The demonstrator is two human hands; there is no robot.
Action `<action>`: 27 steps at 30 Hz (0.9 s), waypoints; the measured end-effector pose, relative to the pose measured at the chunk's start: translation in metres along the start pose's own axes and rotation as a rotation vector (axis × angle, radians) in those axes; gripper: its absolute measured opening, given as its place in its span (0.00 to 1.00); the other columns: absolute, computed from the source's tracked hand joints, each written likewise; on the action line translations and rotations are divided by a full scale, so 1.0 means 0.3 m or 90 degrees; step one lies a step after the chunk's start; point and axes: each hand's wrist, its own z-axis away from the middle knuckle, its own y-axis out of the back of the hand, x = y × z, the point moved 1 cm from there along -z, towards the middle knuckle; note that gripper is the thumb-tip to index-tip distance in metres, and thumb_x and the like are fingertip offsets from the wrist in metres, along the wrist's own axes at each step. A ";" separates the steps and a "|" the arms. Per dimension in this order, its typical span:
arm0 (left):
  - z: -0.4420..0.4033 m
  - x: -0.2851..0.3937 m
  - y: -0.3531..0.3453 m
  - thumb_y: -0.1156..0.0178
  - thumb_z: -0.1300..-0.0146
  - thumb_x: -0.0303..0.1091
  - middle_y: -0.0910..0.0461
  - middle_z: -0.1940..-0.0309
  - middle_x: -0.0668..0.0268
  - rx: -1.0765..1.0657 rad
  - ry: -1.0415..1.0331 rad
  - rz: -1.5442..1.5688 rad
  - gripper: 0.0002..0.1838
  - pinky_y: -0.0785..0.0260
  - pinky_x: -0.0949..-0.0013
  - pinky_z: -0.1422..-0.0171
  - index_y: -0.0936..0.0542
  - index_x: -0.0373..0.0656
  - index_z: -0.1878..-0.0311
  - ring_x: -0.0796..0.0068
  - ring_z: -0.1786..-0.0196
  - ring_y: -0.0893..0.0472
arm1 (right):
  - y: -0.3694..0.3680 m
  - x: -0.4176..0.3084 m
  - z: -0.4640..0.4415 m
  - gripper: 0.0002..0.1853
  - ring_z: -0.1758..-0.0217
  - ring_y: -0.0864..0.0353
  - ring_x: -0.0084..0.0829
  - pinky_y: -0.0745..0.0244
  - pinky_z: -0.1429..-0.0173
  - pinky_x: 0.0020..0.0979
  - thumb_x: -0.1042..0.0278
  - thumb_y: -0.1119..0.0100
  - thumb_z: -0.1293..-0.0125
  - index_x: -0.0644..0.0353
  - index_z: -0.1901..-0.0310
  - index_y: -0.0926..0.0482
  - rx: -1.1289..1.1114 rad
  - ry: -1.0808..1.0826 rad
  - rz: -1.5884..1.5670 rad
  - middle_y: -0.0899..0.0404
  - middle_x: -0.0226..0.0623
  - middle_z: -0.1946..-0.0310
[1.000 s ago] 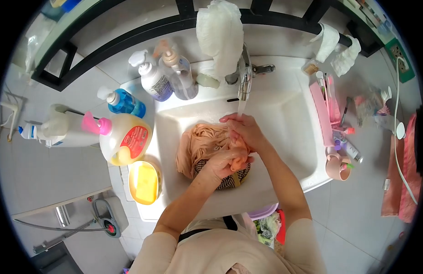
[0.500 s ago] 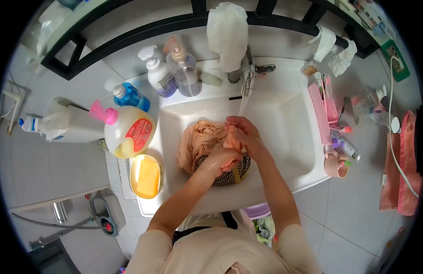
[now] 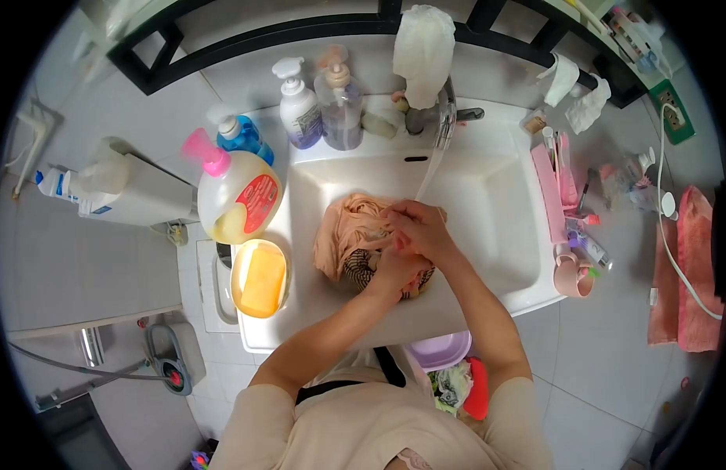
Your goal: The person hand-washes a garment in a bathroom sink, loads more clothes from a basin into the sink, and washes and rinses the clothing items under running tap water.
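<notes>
Lying crumpled, the peach cloth (image 3: 337, 239) touches dark-striped fabric (image 3: 358, 271).

Crumpled peach cloth (image 3: 337, 239), striped cloth (image 3: 360, 269) beside it, in sink (image 3: 500, 223)

Both your arms reach forward, elbows bent, bare forearms converging ahead of your torso. Left forearm (image 3: 332, 333) slants in toward the midline; left hand (image 3: 404, 269) sits nearer your body, back uppermost, closed in a grip, fingers mostly hidden. Right forearm (image 3: 484, 309) angles inward; wrist bends left. Right hand (image 3: 420, 229) lies farther out, close against the left, knuckles raised, fingers curled leftward; its palm is out of sight.
</notes>
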 end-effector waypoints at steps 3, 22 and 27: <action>-0.041 -0.068 0.024 0.37 0.52 0.22 0.25 0.69 0.67 0.055 -0.163 -0.104 0.19 0.32 0.74 0.67 0.30 0.39 0.56 0.76 0.69 0.24 | -0.007 0.094 -0.028 0.08 0.85 0.33 0.17 0.32 0.79 0.22 0.72 0.47 0.34 0.68 0.62 0.21 0.048 0.008 0.052 0.32 0.28 0.86; -0.056 -0.255 0.060 0.37 0.47 0.42 0.21 0.68 0.49 0.255 -0.356 -0.579 0.22 0.29 0.52 0.63 0.31 0.38 0.54 0.47 0.66 0.21 | -0.016 0.278 0.039 0.11 0.61 0.23 0.35 0.29 0.58 0.35 0.67 0.46 0.40 0.63 0.59 0.22 0.369 0.002 0.338 0.22 0.41 0.65; 0.072 -0.212 -0.023 0.35 0.50 0.41 0.22 0.66 0.53 0.183 -0.340 -0.615 0.24 0.28 0.56 0.59 0.31 0.40 0.53 0.51 0.61 0.21 | 0.049 0.205 0.322 0.16 0.57 0.24 0.31 0.27 0.55 0.30 0.66 0.45 0.38 0.63 0.50 0.28 0.291 0.028 0.175 0.22 0.40 0.60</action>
